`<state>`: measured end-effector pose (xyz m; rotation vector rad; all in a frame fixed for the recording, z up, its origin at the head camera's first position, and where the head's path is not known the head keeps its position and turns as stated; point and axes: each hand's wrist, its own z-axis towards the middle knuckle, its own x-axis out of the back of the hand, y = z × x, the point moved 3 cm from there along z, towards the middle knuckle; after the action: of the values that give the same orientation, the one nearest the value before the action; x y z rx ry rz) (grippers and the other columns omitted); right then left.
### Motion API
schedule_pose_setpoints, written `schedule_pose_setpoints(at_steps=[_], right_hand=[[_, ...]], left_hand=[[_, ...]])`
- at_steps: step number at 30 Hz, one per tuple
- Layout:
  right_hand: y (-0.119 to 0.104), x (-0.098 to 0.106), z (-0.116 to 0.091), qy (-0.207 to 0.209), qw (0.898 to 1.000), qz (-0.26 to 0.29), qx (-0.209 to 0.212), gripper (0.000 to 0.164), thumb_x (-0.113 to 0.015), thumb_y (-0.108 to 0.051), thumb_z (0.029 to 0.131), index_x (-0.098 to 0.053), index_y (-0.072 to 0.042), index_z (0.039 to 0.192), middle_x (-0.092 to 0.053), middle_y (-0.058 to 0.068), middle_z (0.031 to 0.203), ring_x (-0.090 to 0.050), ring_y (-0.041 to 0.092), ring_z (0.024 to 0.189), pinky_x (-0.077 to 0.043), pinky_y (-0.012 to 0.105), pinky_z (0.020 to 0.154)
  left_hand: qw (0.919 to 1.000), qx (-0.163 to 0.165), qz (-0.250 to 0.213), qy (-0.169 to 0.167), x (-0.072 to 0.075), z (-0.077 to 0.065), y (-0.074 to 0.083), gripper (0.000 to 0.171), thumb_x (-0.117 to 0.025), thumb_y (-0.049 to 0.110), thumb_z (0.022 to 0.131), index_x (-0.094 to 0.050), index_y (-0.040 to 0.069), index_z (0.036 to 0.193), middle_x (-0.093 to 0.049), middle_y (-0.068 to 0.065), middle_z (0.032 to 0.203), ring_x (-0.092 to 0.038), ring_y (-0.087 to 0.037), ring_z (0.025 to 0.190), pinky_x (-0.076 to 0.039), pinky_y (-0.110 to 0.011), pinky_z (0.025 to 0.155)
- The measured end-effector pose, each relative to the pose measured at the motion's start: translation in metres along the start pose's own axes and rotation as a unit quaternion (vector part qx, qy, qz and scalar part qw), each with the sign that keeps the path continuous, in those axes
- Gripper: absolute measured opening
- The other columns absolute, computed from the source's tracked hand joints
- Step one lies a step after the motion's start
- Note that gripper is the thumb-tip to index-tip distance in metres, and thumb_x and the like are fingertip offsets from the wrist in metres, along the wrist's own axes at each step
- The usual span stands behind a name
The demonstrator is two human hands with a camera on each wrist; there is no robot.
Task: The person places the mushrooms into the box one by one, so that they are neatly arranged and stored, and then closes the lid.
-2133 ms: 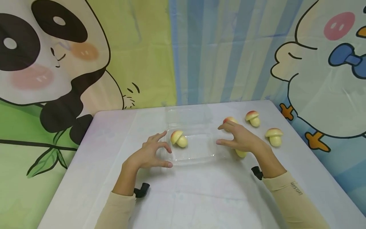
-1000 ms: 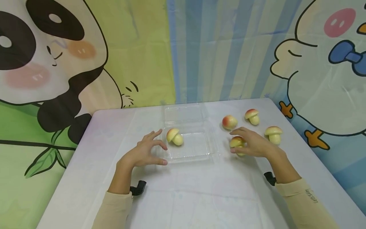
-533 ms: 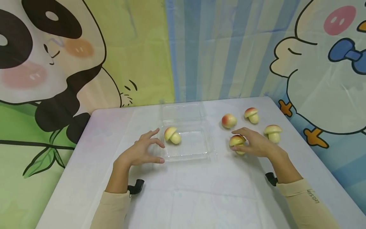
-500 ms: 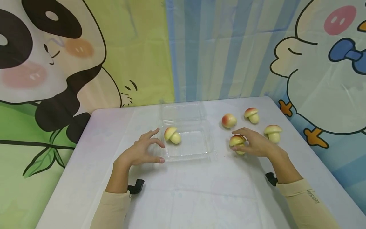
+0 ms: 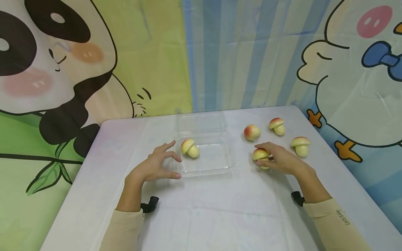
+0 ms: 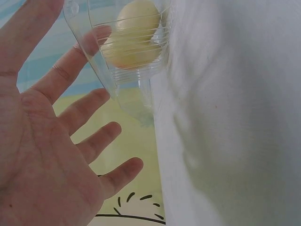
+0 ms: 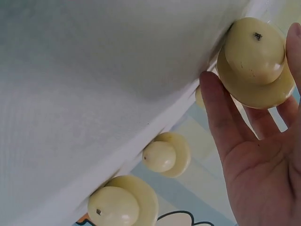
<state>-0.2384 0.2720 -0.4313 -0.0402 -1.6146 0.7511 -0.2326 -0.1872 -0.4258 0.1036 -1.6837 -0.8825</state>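
My right hand (image 5: 280,158) is curled round a toy mushroom (image 5: 261,154) with a yellow-brown cap, its thumb on the near side. The right wrist view shows that mushroom (image 7: 256,56) between thumb and fingers, still at the tabletop. To the left stands a clear plastic clamshell box (image 5: 216,158), its lid (image 5: 201,123) folded back. One toy mushroom (image 5: 190,148) lies inside at the left. Beside the box's left wall, my left hand (image 5: 154,165) is spread with nothing held. In the left wrist view its fingers lie near the clear wall (image 6: 136,70).
Three more toy mushrooms are at the back right of the white table (image 5: 220,212): a red-capped one (image 5: 252,132) showing mostly its cap, another (image 5: 277,126) behind, and one (image 5: 300,146) near the right edge. Printed cloth (image 5: 226,59) hangs behind.
Over two seconds my right hand has drawn back rightward from the box to the nearest mushroom, and its fingers have come in round it. My left hand stays beside the box.
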Motion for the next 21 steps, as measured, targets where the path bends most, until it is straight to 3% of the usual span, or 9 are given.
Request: schedule_pose_setpoints(at_steps=[12,21], right_hand=[[0.0017,-0.0013,-0.0005,-0.006,0.999,0.038,-0.007,0.065,-0.078,-0.029,0.093,-0.050,-0.004,0.146,-0.057,0.015,0.143,-0.058,0.031,0.126,-0.055,0.049,0.096],[-0.0016,-0.0005,0.0018,0.011,0.999,0.034,0.022,0.058,-0.079,-0.022,0.092,-0.055,-0.003,0.140,-0.060,0.012,0.135,-0.061,0.028,0.117,-0.058,0.045,0.090]], left_hand=[[1.0000,0.000,-0.004,-0.001,-0.0002,0.0008,0.0022,0.050,-0.089,0.057,0.073,-0.072,0.029,0.111,-0.018,0.000,0.172,-0.012,-0.040,0.156,-0.014,-0.085,0.106],[1.0000,0.005,-0.006,-0.002,-0.0008,-0.0009,0.0015,0.052,-0.088,0.060,0.072,-0.072,0.030,0.111,-0.018,0.001,0.172,-0.010,-0.039,0.157,-0.012,-0.085,0.107]])
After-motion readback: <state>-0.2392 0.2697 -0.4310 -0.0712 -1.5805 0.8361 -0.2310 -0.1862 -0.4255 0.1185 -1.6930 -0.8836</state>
